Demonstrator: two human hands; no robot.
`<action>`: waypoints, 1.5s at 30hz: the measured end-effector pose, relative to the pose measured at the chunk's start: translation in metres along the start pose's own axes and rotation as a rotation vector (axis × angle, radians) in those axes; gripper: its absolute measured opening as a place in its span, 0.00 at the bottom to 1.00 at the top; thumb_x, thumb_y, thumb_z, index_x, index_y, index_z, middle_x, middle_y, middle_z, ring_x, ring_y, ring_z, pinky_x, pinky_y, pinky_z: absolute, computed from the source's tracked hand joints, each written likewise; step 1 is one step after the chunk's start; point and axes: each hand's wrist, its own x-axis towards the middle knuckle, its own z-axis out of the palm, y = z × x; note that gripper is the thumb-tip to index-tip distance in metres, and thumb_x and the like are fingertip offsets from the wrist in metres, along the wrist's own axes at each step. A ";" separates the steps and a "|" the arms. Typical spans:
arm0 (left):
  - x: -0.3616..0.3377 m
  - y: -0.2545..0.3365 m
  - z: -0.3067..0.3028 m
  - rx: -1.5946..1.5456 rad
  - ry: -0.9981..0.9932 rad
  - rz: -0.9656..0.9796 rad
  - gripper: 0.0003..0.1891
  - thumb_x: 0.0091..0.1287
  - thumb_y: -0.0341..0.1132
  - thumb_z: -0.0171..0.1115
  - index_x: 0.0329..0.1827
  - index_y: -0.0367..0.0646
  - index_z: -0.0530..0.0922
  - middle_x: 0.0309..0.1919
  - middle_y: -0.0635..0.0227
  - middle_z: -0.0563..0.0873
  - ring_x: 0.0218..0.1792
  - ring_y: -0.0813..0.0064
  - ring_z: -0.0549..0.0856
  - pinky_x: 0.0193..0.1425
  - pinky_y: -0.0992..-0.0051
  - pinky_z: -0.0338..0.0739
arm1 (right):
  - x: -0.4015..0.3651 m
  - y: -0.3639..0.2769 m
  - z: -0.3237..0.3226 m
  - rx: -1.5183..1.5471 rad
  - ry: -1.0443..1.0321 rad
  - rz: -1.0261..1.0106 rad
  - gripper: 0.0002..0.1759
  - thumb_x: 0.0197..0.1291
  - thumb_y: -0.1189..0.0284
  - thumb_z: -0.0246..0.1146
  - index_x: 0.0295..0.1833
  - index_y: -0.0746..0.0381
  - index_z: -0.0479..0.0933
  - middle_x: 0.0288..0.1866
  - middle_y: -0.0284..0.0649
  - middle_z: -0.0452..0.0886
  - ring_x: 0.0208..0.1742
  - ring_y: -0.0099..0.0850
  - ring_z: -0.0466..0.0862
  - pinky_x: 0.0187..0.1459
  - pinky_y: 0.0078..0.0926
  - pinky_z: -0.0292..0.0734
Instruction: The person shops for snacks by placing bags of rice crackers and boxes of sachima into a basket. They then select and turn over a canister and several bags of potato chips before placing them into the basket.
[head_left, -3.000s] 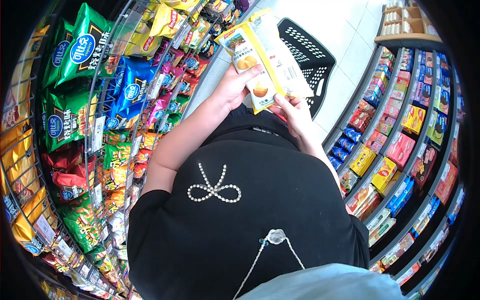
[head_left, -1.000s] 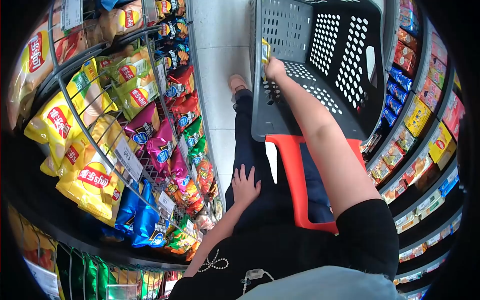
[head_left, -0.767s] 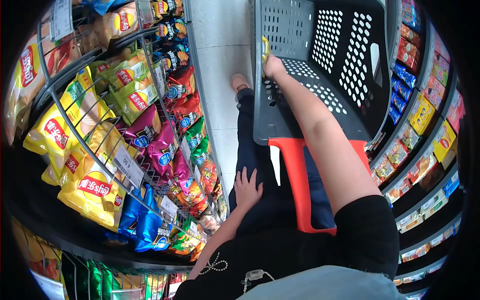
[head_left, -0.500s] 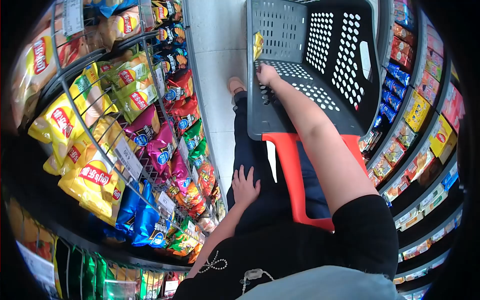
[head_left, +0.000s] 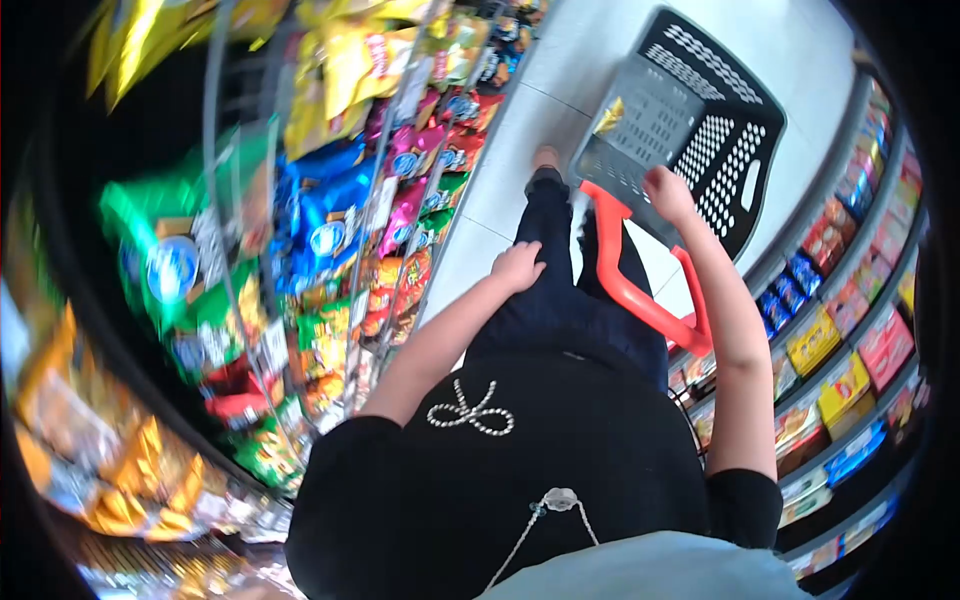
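Resting in basket [head_left: 655, 108], beyond right grip [head_left: 668, 193]: yellow packet [head_left: 609, 115].

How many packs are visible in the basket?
1: a yellow pack, by the basket's left side as pictured. More may be hidden behind the right hand or the near wall.

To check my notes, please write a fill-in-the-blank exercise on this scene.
The shopping basket has a handle coloured ____.
The snack packet inside it is coloured ____.
The left hand is farther from the basket than the ____ hand.
The decoration on the black top is shaped like a ____.

Red; yellow; right; bow.
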 end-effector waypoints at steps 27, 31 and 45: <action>-0.147 -0.130 -0.190 0.177 1.051 -0.904 0.19 0.63 0.49 0.50 0.53 0.51 0.71 0.47 0.64 0.78 0.49 0.60 0.77 0.49 0.52 0.69 | -0.185 -0.095 -0.038 -0.144 0.027 -0.083 0.19 0.46 0.58 0.64 0.31 0.64 0.76 0.25 0.51 0.78 0.32 0.46 0.80 0.35 0.37 0.74; -0.148 -0.162 -0.181 0.112 1.213 -0.728 0.12 0.63 0.44 0.51 0.44 0.51 0.76 0.43 0.65 0.80 0.44 0.57 0.79 0.47 0.59 0.73 | -0.182 -0.090 -0.038 -0.048 -0.002 -0.058 0.19 0.45 0.59 0.65 0.30 0.65 0.75 0.25 0.52 0.78 0.31 0.46 0.80 0.34 0.35 0.73; -0.165 -0.112 -0.155 0.522 1.707 -0.347 0.04 0.58 0.30 0.55 0.35 0.43 0.75 0.41 0.68 0.81 0.43 0.66 0.79 0.46 0.68 0.71 | -0.184 -0.095 -0.037 -0.106 0.030 -0.067 0.19 0.45 0.58 0.65 0.29 0.66 0.75 0.24 0.52 0.77 0.32 0.46 0.80 0.34 0.37 0.72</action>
